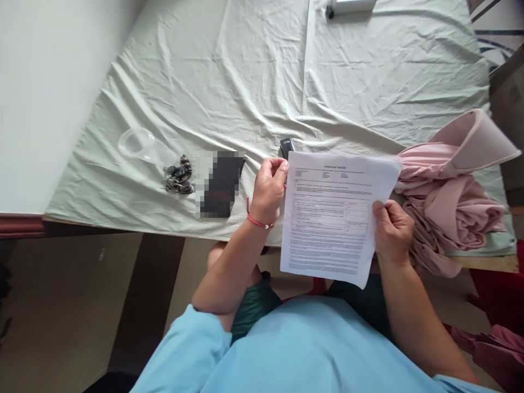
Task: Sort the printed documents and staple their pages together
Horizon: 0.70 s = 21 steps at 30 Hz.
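Note:
A white printed sheet of paper [327,224] is held up over the table's front edge, its text side facing me. Whether it is one sheet or a thin stack I cannot tell. My left hand [268,188], with a red string bracelet at the wrist, pinches the paper's upper left edge. On the right edge, my right hand [393,232] grips it with the thumb on top and the fingers mostly behind. Just past the paper's top left corner lies a small black object [287,144], partly covered by the sheet.
A pale green cloth [262,76] covers the table. To the left lie a dark phone-like object [223,185], keys [179,177] and a clear plastic cup [141,146]. Pink fabric [458,207] is heaped at the right. A white box-shaped object [352,6] stands at the far edge.

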Tool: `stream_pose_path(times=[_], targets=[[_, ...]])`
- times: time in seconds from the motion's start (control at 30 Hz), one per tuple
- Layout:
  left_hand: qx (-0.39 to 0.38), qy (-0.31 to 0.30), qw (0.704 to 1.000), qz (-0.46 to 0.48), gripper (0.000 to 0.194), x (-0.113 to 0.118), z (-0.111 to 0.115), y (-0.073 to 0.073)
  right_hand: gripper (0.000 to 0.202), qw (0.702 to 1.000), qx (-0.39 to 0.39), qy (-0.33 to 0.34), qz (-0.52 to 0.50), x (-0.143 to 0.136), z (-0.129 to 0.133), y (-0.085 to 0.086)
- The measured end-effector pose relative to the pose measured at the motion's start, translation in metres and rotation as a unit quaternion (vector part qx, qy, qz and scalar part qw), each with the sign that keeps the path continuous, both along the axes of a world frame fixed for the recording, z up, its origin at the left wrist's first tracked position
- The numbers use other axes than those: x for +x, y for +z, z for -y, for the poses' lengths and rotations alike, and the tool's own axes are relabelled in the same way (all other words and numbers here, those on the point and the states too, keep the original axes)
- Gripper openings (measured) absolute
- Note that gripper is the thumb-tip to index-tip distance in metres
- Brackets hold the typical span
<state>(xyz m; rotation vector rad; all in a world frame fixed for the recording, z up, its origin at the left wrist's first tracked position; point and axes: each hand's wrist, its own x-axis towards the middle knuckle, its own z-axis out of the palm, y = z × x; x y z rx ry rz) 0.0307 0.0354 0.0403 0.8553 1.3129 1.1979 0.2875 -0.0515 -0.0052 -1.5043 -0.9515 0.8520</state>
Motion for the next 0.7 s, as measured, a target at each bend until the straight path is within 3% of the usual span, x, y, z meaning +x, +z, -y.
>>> stream_pose_path(times=[0.13, 0.53, 0.7], targets=[[-0.025, 0.001, 1.000, 0.000, 0.009, -0.008, 0.017, -0.008, 0.029, 1.000, 0.019, -0.014, 0.002, -0.002, 0.000, 0.002], [-0.001, -0.208, 0.978, -0.033, 0.046, -0.029, 0.030, -0.006, 0.021, 0.999, 0.024, -0.011, -0.038, -0.003, 0.000, 0.005], [-0.016, -0.243, 0.968, 0.055, 0.050, -0.020, 0.033, -0.012, 0.021, 0.998, 0.032, -0.008, -0.049, -0.005, -0.001, 0.006]])
